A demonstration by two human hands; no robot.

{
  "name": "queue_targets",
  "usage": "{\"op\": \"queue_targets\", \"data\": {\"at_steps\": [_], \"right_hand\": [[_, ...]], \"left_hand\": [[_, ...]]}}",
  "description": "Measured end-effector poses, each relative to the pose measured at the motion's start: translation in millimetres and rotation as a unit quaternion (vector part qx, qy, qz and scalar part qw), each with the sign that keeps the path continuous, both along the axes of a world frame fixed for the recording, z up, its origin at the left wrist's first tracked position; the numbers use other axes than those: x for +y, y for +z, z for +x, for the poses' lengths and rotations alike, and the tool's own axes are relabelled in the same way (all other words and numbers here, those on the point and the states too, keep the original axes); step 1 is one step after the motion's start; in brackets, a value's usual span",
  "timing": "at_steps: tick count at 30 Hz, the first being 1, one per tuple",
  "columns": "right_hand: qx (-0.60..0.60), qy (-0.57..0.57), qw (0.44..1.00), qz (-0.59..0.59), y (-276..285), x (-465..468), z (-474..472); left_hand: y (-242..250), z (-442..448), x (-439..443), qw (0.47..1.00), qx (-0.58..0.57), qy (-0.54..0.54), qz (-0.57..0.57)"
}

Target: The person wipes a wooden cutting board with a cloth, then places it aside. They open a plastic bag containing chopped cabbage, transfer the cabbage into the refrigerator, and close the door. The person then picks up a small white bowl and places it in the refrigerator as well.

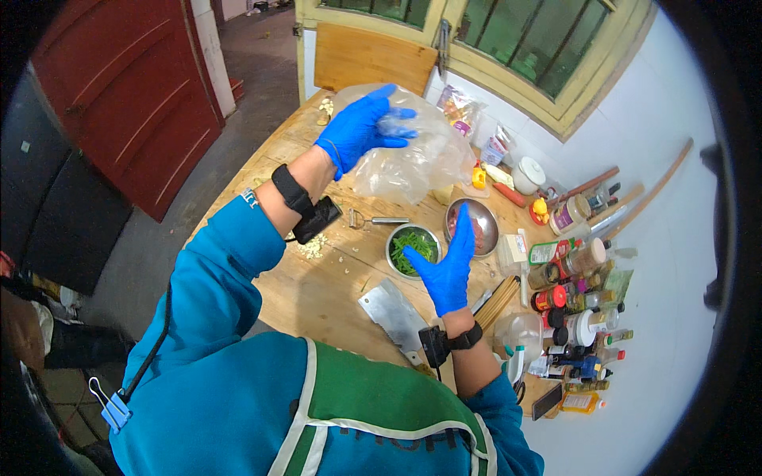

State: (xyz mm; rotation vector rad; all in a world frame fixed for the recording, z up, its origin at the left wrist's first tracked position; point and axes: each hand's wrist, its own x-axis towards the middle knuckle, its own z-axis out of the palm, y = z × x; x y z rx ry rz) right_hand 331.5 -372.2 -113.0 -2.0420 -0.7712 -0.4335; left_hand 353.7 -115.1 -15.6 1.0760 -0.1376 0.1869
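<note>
My left hand (360, 131), in a blue glove, reaches over the far part of the wooden table with its fingers spread against a crumpled clear plastic bag (417, 169). Some plastic overlaps the fingers, so whether they grip it is unclear. Nothing is in my blue-gloved right hand (447, 276), whose thumb and fingers are apart. It hovers above a steel bowl (389, 260) of cut green vegetable pieces (419, 241) and a second steel bowl (488, 221) with pinkish raw meat (478, 239), partly hiding both. A cleaver (394, 312) lies below it.
A peeler (390, 221) and chopped pale bits (312, 247) lie on the table (297, 303). Chopsticks (499, 303), seasoning jars (571, 259) and bottles line the right wall. A white lidded pot (528, 175) and a sausage (509, 194) are farther back. A cutting board (372, 56) leans by the window.
</note>
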Motion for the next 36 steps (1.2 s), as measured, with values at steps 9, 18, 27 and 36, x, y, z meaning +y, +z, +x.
{"op": "queue_targets", "data": {"at_steps": [9, 18, 27, 36], "right_hand": [[0.240, 0.072, 0.946, 0.206, 52, 83, 35], [0.418, 0.188, 0.837, 0.298, 58, 96, -22], [0.488, 0.221, 0.819, 0.205, 49, 114, -51], [0.394, 0.338, 0.836, -0.179, 37, 149, -64]], "left_hand": [[44, -108, 1, 0.961, 0.046, -0.009, 0.272], [-134, -292, 58, 0.859, 0.167, 0.300, 0.380], [-161, -312, 0, 0.941, 0.267, 0.176, 0.109], [-74, -384, 59, 0.905, 0.214, 0.365, -0.036]]}}
